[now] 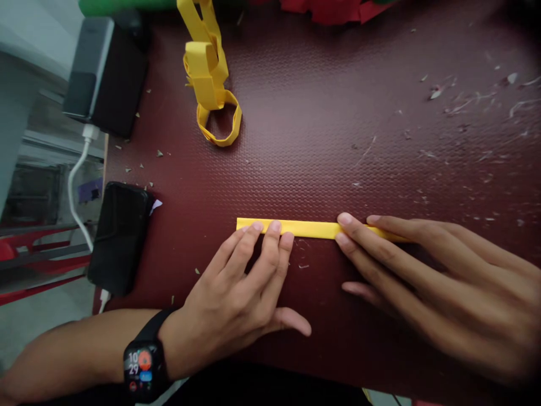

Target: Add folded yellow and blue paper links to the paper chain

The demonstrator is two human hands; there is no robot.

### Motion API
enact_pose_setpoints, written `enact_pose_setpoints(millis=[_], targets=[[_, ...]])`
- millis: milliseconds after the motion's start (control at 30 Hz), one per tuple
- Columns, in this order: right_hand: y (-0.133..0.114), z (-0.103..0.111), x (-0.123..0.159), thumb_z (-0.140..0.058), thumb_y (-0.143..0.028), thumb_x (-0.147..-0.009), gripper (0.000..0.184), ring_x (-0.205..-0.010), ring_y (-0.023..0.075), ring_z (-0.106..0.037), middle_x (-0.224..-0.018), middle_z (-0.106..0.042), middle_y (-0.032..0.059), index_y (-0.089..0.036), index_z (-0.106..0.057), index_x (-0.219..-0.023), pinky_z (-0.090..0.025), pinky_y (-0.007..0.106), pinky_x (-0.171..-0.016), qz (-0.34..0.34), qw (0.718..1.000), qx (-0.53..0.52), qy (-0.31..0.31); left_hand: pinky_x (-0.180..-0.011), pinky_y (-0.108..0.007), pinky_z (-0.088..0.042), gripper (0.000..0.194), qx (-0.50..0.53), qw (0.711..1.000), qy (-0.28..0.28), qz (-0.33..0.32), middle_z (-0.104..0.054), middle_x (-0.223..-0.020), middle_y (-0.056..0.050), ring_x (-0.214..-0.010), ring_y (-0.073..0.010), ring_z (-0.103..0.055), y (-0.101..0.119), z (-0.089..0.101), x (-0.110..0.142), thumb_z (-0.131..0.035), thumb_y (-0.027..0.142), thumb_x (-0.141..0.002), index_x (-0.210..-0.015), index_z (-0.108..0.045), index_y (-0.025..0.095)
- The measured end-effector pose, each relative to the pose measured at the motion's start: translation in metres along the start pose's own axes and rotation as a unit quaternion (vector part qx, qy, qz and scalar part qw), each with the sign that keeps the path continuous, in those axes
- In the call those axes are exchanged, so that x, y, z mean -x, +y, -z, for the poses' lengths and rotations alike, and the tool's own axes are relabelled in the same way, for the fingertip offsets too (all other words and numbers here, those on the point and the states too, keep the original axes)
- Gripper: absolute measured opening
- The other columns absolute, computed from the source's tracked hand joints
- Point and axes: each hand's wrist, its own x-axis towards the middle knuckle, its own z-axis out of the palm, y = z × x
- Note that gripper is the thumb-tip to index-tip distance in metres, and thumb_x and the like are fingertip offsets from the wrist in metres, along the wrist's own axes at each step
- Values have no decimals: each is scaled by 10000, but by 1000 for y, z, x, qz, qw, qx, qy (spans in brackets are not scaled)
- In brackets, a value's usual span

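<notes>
A narrow folded strip of yellow paper (315,229) lies flat on the dark red table (296,158). My left hand (240,293) rests its fingertips on the strip's left half, thumb stretched out to the side. On the right part of the strip lie the outstretched fingers of my right hand (439,270), covering some of it. Both hands press from above with fingers extended rather than gripping. Farther back stands a chain of yellow paper loops (207,79), apart from both hands; its upper end runs out of view.
At the left edge are a black phone (120,237) and a dark box-shaped device (105,73) with a white cable (76,186). Red paper (333,10) and something green (127,5) lie at the back. Small scraps (435,93) are scattered on the right.
</notes>
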Motion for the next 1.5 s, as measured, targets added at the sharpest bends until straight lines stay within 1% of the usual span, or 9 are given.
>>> enact_pose_setpoints(millis=[200,267,433,767,900,1033,1133,1233,1500], targets=[[2,-1,1,-700,-228,-1178,500,-1424,410,-738,-1693,-696,136,-116,-648,-1662,-620,610,-1135,-15,1000,7,-7,-1179,-523,-537,888,0,1000,9,-1,-799,-1476,-230,-1294,-395,-735,1,-1,1,-379,723,-1229,-1533,-722,-38],[3,0,1,-711,-224,-1169,506,-1416,405,-743,-1692,-697,135,-128,-648,-1662,-626,611,-1130,-14,1000,7,-12,-1174,-527,-538,887,1,1000,8,-2,-797,-1473,-236,-1296,-402,-728,1,-1,1,-393,721,-1226,-1537,-720,-43],[2,1,-3,-750,-168,-1119,497,-1350,443,-753,-1631,-728,209,-35,-681,-1593,-627,638,-1089,-1,1000,16,-10,-1175,-540,-528,897,5,1000,8,0,-790,-1469,-249,-1300,-415,-713,1,-1,1,-410,724,-1220,-1550,-710,-54],[3,7,-15,-668,-188,-1169,425,-1241,439,-780,-1567,-758,237,54,-688,-1517,-605,620,-1012,27,998,52,-25,-1145,-563,-500,912,18,1000,-6,0,-766,-1490,-265,-1312,-444,-688,1,-1,2,-419,732,-1217,-1570,-677,-69],[2,12,-17,-642,-222,-1186,432,-1355,481,-751,-1577,-757,217,38,-704,-1525,-611,643,-1052,22,997,72,-36,-1117,-554,-508,939,14,1000,0,3,-778,-1478,-254,-1295,-439,-698,1,-2,1,-389,767,-1207,-1553,-695,-51],[-2,12,-16,-684,-250,-1167,389,-1465,496,-707,-1620,-741,183,-58,-772,-1494,-600,656,-1137,7,995,93,-38,-1082,-552,-521,952,16,1000,2,-2,-782,-1462,-257,-1266,-442,-697,-1,-1,0,-418,792,-1187,-1534,-716,-43],[-5,11,-15,-711,-237,-1145,372,-1517,502,-675,-1648,-723,185,-98,-798,-1480,-588,679,-1175,-8,995,87,-39,-1038,-536,-521,951,11,1000,0,-3,-777,-1462,-245,-1234,-427,-692,-4,-1,-2,-406,821,-1173,-1585,-715,22],[-6,11,-15,-743,-246,-1130,374,-1529,510,-663,-1640,-726,198,-95,-808,-1466,-595,695,-1171,-7,996,85,-40,-1002,-525,-523,891,12,1000,2,0,-774,-1442,-244,-1203,-412,-682,-5,-1,-3,-418,789,-1185,-1616,-713,67],[-1,19,-14,-746,-312,-1144,237,-1544,470,-659,-1494,-822,158,-143,-859,-1265,-602,662,-1180,-41,996,84,-15,-968,-543,-539,832,3,1000,0,-9,-760,-1462,-276,-1171,-437,-681,-5,-3,-3,-486,727,-1188,-1590,-725,38]])
